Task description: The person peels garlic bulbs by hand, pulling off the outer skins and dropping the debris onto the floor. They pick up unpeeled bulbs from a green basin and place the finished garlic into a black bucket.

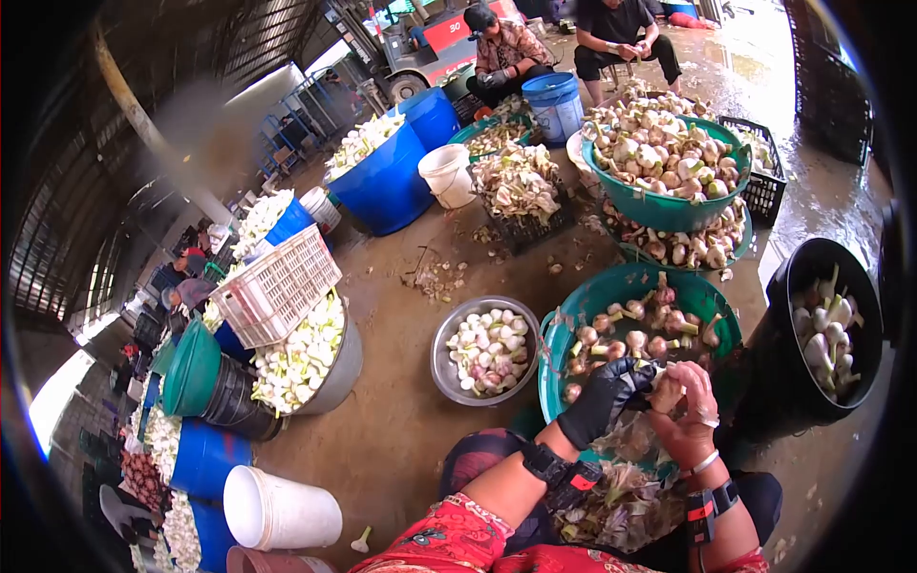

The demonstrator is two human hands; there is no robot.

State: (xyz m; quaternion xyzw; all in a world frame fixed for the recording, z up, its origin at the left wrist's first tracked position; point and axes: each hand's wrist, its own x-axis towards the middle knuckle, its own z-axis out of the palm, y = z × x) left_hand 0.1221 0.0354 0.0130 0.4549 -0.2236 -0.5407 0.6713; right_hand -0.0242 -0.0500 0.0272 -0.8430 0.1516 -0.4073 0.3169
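Observation:
Over the near rim of a green tub (564, 329), my two hands meet. My left hand (609, 393), in a dark glove, is closed around a garlic bulb (655, 379) that is mostly hidden by fingers. Pressed against the same bulb is my right hand (684, 411), its fingers bent, with pale wrappings on some of them. Unpeeled garlic bulbs (638, 341) with stems lie in the tub. Loose garlic skins (621, 511) are heaped below my forearms. To the left of the tub stands a metal bowl (441, 368) of whiter bulbs.
A black bucket (821, 250) with stemmed garlic stands at the right. Heaped green basins (659, 212) and a crate of skins (525, 229) are beyond the tub. At left are a grey tub (346, 368), a pink crate (277, 286) and a white bucket (287, 511). Two people sit at the back.

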